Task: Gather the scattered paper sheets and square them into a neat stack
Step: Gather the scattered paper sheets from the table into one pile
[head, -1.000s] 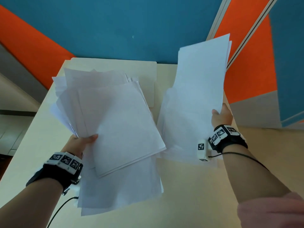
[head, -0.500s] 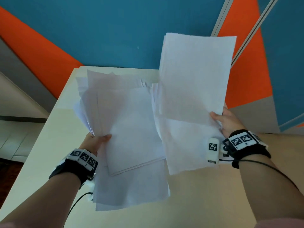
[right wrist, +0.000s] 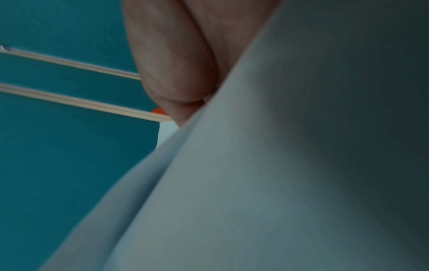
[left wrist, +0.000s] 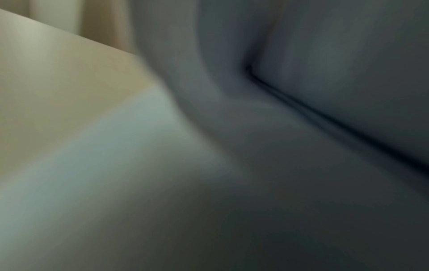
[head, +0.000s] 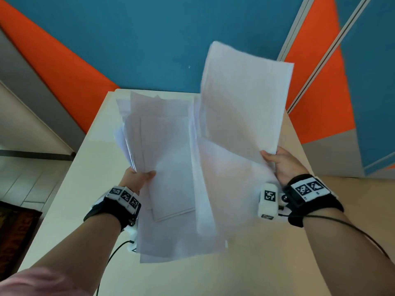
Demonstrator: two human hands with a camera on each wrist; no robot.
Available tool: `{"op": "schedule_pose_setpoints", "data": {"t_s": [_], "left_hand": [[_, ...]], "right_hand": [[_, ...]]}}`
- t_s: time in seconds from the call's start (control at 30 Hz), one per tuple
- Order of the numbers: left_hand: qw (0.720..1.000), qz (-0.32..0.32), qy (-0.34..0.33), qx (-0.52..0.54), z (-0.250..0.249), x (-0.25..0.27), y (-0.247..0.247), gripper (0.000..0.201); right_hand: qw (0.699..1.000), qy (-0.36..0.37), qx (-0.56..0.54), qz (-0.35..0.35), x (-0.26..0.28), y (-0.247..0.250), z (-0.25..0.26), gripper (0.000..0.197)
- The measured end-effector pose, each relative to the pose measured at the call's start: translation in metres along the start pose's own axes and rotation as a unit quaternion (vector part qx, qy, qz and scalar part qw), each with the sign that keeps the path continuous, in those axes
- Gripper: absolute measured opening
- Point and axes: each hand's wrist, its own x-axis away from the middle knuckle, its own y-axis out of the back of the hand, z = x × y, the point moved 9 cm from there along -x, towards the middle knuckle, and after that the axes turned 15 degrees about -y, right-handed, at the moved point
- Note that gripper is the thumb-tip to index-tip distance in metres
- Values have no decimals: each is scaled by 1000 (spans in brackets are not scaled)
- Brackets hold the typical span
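My left hand (head: 136,178) grips a loose, uneven bundle of white paper sheets (head: 168,159) by its left edge, thumb on top, above the cream table (head: 89,189). At the right, my right hand (head: 277,162) pinches a second bundle of white sheets (head: 241,112) at its right edge; this bundle is raised and overlaps the left bundle's right side. In the right wrist view my fingers (right wrist: 176,60) lie against the back of the sheets (right wrist: 290,165). The left wrist view is blurred, filled by the underside of the paper (left wrist: 313,128) and a bit of table (left wrist: 58,82).
The table's far edge meets a blue and orange wall (head: 149,39). Off the table's left edge lie pale floor tiles (head: 25,180) and a dark rug (head: 15,229). A tan surface (head: 363,199) lies to the right of the table.
My right hand has carried its sheets leftward and up until they overlap the left bundle. The left hand has kept its grip, and the whole view has shifted.
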Motion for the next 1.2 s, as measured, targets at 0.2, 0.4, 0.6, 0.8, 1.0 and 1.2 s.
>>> {"op": "schedule_pose_setpoints", "data": {"t_s": [0.2, 0.4, 0.6, 0.8, 1.0, 1.2], "left_hand": [[999, 30, 23, 16, 7, 5, 0, 40], [993, 95, -2, -65, -6, 20, -5, 69], [993, 94, 8, -64, 1, 20, 4, 68], [999, 44, 11, -30, 8, 14, 13, 46], [999, 8, 10, -40, 17, 8, 32, 17], [999, -3, 26, -31, 28, 11, 42, 22]], "right_hand": [[996, -34, 77, -21, -7, -37, -37, 31], [990, -46, 130, 35, -8, -75, -61, 61], [990, -22, 122, 67, -2, -92, -65, 67], [964, -9, 266, 23, -18, -80, -63, 52], [826, -138, 362, -409, -21, 66, -55, 61], [816, -218, 376, -381, -30, 86, -58, 91]]}}
